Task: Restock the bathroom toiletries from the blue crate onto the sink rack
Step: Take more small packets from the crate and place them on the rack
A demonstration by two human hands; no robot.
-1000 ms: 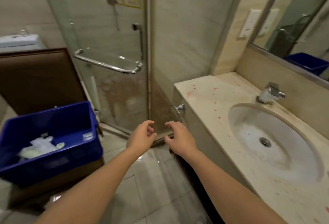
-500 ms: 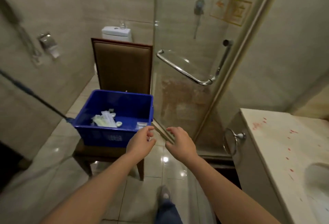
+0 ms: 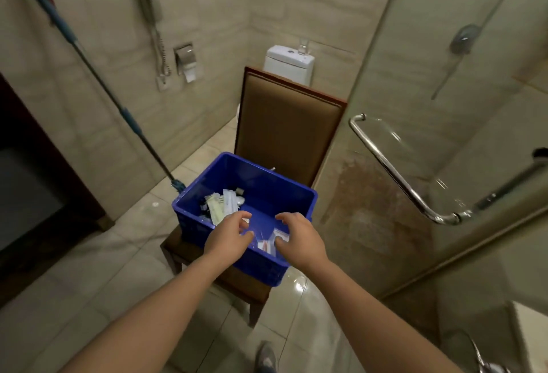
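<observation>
Directly ahead, a deep blue plastic crate (image 3: pixel 275 191) sits on the seat of a brown padded wooden chair (image 3: pixel 289 123), which blocks the white toilet cistern (image 3: pixel 289 62) behind it. Pale toiletry sachets (image 3: pixel 221 205) lie heaped in the crate's far left corner, and a small clear packet with red print (image 3: pixel 277 239) lies at its near end. Both hands reach over the near rim, a little apart, with fingers loosely curled and gripping nothing: the left hand (image 3: pixel 226 236) is just beside the sachets and the right hand (image 3: pixel 299 239) is above the packet, though contact cannot be told. A blue-handled mop (image 3: pixel 98 76) leans on the beige tiled wall at left, its head touching the crate's corner. A glass shower door with a chrome bar handle (image 3: pixel 394 171) stands at right, above glossy beige floor tiles (image 3: pixel 89 268).
</observation>
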